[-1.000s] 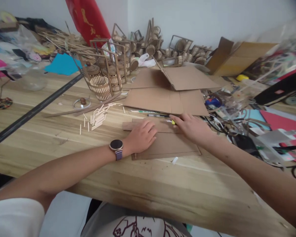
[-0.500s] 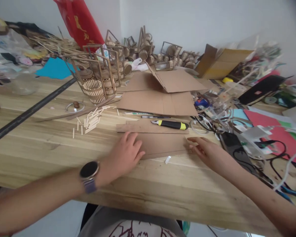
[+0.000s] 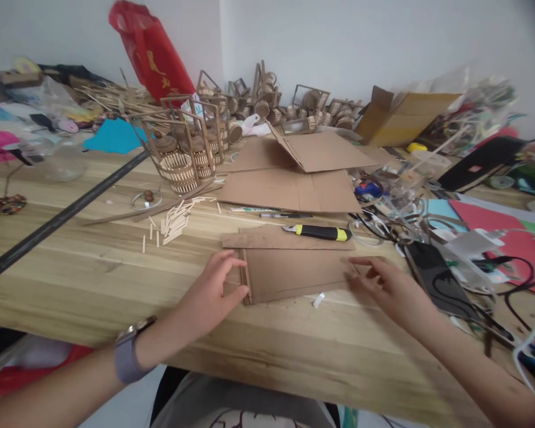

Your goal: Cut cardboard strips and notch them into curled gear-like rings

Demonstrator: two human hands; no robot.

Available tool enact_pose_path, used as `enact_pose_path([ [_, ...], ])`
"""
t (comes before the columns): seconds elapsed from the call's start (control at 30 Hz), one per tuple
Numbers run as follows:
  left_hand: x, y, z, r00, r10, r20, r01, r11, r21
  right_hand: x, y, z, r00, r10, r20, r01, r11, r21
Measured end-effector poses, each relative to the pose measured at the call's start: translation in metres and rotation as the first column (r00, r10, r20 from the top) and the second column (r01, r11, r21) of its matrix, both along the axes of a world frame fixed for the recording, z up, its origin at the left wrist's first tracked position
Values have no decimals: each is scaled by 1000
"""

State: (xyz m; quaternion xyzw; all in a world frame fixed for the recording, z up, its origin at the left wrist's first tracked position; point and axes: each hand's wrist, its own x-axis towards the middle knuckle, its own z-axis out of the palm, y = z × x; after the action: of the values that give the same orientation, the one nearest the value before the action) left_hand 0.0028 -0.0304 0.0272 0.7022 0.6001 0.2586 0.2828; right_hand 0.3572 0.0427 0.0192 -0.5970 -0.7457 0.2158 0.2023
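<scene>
A flat piece of brown cardboard (image 3: 294,273) lies before me, with a pencil-like line along its near edge. Narrow strips (image 3: 246,279) run down its left side. My left hand (image 3: 214,282) is at that side, thumb and forefinger spread and touching the strips' edge. At the right end of the cardboard, my right hand (image 3: 386,285) has its forefinger and thumb apart, fingertips against the edge; the other fingers are loosely curled. Just behind lies a narrower cardboard strip (image 3: 271,239), with a black and yellow utility knife (image 3: 323,232) on it.
Short wooden sticks (image 3: 176,221) lie in a loose pile at left. Small slatted baskets (image 3: 181,171) stand behind them. Larger cardboard sheets (image 3: 289,187) and a pen (image 3: 288,215) are farther back. Cables and a black phone-like slab (image 3: 437,279) crowd the right. A white scrap (image 3: 320,299) lies in front.
My left hand has moved from flat on the cardboard to its left edge, uncovering the strips there. My right hand stays at the right end. The view has shifted slightly.
</scene>
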Motion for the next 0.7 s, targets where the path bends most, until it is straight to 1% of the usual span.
enact_pose_path([
  [0.07, 3, -7, -2, 993, -24, -111, 32, 997, 75, 6, 2, -6, 998, -2, 70, -5, 996, 88],
  [0.1, 5, -11, -2, 988, -46, -145, 57, 995, 76, 7, 2, -8, 997, 0, 76, -7, 995, 101],
  [0.17, 11, -17, -1, 985, -80, -151, 87, 995, 45, 5, 1, -11, 998, 12, 61, -18, 995, 97],
  [0.27, 18, -21, 1, 995, -82, -49, 83, 996, 17, -1, -2, -8, 1000, 16, 12, -17, 997, 75],
  [0.37, 18, -17, 2, 996, -6, 86, 6, 1000, 2, -4, -6, -4, 994, -52, -94, 51, 999, -14],
  [0.43, 15, -15, 1, 997, 30, 76, -31, 999, 8, -4, -10, -3, 987, -81, -137, 73, 996, -59],
  [0.5, 12, -15, -3, 1000, 4, -29, -3, 999, 49, -3, -14, -3, 991, -50, -125, 45, 998, -44],
  [0.57, 9, -16, -9, 983, -27, -180, 52, 989, 137, -4, -19, -4, 997, 21, -76, -20, 1000, 22],
  [0.63, 9, -16, -14, 933, -15, -358, 109, 964, 244, -6, -23, -7, 996, 92, -10, -90, 987, 135],
  [0.7, 10, -15, -18, 844, 44, -534, 168, 925, 342, -9, -25, -12, 988, 141, 62, -152, 952, 264],
])
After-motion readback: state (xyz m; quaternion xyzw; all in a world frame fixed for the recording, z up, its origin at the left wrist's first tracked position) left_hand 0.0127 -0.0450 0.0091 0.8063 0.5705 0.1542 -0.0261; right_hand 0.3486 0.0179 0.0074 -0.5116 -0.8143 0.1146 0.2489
